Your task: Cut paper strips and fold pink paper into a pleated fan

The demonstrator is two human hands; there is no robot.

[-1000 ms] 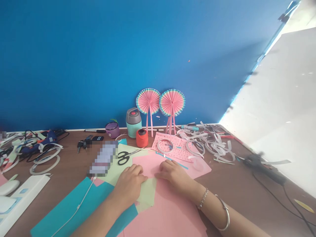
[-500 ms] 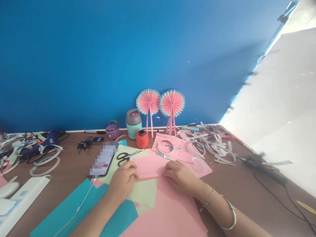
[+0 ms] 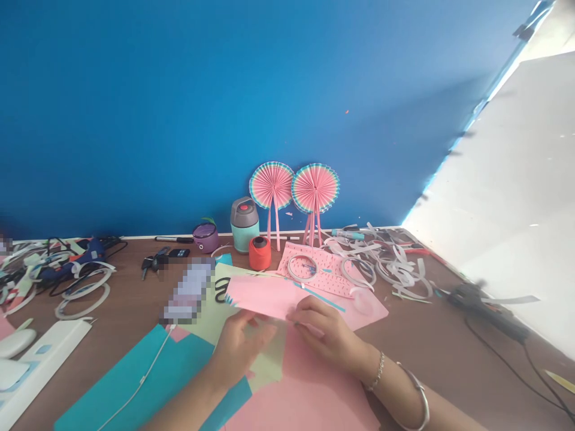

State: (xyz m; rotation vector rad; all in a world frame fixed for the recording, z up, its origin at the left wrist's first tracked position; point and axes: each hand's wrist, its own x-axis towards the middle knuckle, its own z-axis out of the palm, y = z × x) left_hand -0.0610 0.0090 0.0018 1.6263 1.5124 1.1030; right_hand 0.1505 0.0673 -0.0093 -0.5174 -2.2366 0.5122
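Observation:
A folded piece of pink paper (image 3: 265, 294), with small teal marks along its left end, is raised and tilted over the sheets. My right hand (image 3: 326, 329) pinches its lower right edge, fingers closed. Just below the paper's lower left edge is my left hand (image 3: 238, 350), thumb apart from the fingers and slightly blurred; I cannot tell whether it touches the paper. Under both hands lie a large pink sheet (image 3: 309, 392), a pale green sheet (image 3: 269, 359) and a teal sheet (image 3: 148, 374). Black-handled scissors (image 3: 221, 288) are partly hidden behind the raised paper.
Two round pink fans (image 3: 272, 185) stand against the blue wall. Before them are a teal flask (image 3: 245, 230), a red thread spool (image 3: 259, 254) and tape rings (image 3: 302, 268). Paper strips (image 3: 404, 269) and a glue gun (image 3: 485, 311) lie right; a phone (image 3: 191, 290) and power strip (image 3: 45, 371) left.
The pink paper has come up off the sheets and tilted, in my right hand. My left hand has moved down toward me, off the paper's left part, its thumb now spread.

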